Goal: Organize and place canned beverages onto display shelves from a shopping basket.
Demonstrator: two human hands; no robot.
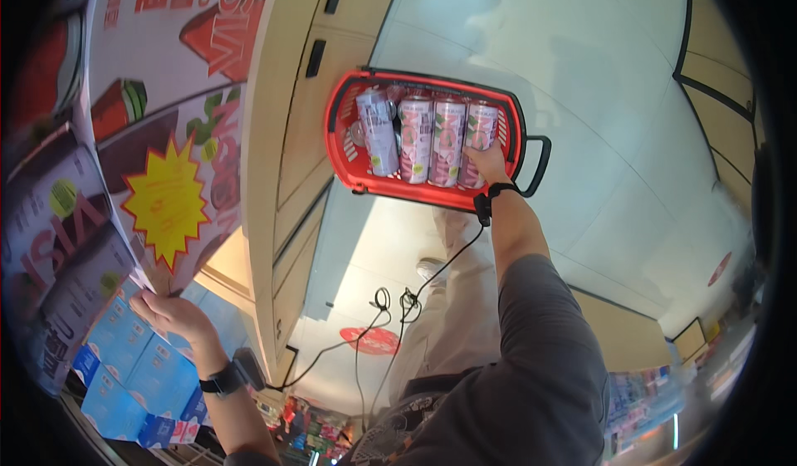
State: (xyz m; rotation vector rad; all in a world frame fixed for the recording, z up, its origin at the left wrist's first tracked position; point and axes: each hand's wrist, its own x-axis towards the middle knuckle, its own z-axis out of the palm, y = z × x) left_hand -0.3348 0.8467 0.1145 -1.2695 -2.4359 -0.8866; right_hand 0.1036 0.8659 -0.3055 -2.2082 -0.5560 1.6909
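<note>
A red plastic shopping basket (411,195) with a black rim and handle holds several tall pink-and-white drink cans in a row. My right hand (489,162) grips the rightmost can (481,123) inside it. The leftmost tall can (377,133) leans a little, and clear round objects, partly hidden, lie beside it. At the lower left my left hand (168,316) is at the bottom edge of a printed display box (212,123) with a yellow starburst sign (167,201); its fingertips are partly hidden, so whether it holds the edge is unclear.
Light wood cabinets (299,111) with black handles stand between the display and the basket. Stacked blue cartons (134,366) are below my left hand. Black cables (405,304) hang from my wrists across my legs. The pale tiled floor (598,123) bears a round red sticker (370,340).
</note>
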